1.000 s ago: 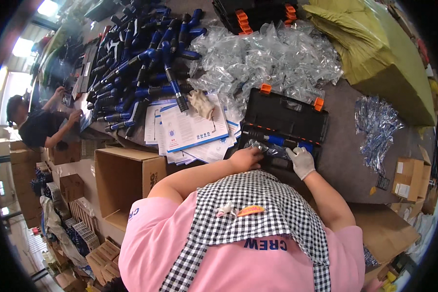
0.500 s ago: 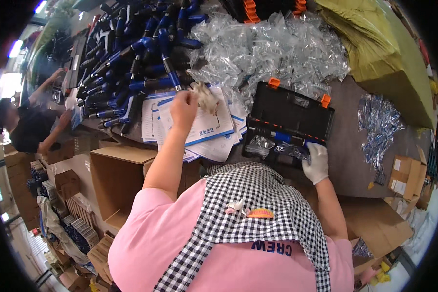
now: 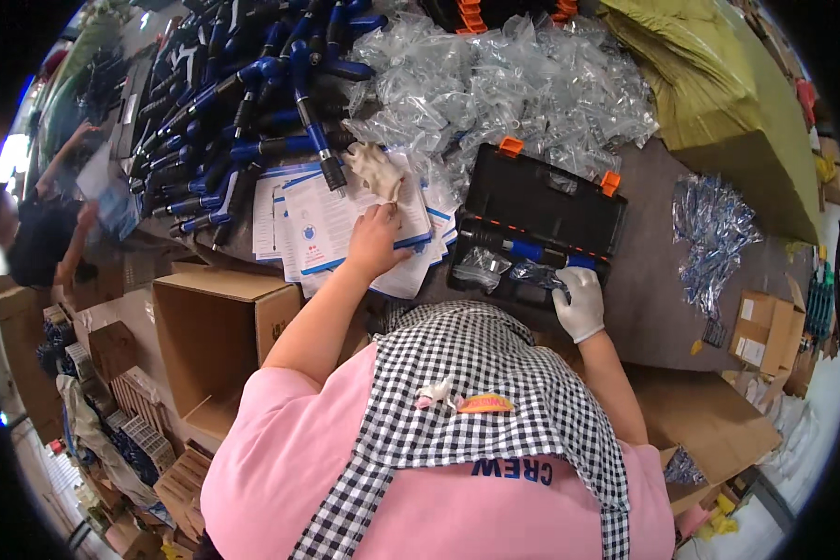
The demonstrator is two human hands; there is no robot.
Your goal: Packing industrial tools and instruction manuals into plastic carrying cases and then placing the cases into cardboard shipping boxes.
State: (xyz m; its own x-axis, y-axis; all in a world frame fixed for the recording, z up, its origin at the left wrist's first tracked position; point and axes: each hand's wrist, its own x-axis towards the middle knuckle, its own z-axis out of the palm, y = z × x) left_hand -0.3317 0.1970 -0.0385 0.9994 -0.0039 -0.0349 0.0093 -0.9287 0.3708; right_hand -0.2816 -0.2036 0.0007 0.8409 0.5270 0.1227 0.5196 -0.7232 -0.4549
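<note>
Head view, looking down over a pink shirt and a checked apron: the left hand [image 3: 375,238] lies flat, fingers spread wide, on a stack of white-and-blue leaflets [image 3: 331,224] on the table [image 3: 658,280], pinching nothing. Just above the fingertips a crumpled white glove [image 3: 376,170] rests on the same stack. The right hand [image 3: 581,301], in a white glove, sits at the near edge of an open black tool case [image 3: 537,215] with orange latches; its grip is closed on a clear plastic bag [image 3: 535,273] lying in the case's front compartment. Beside that bag, to the left, lies another clear bag [image 3: 481,266], and behind both a blue-and-black tool [image 3: 523,248] lies lengthwise in the case. The case stands right of the leaflets, near them. Beyond it a heap of clear plastic bags [image 3: 513,89] covers the table, and a pile of blue-handled tools [image 3: 252,112] spreads at the far left. An open cardboard box [image 3: 219,336] stands below the table's left edge
</note>
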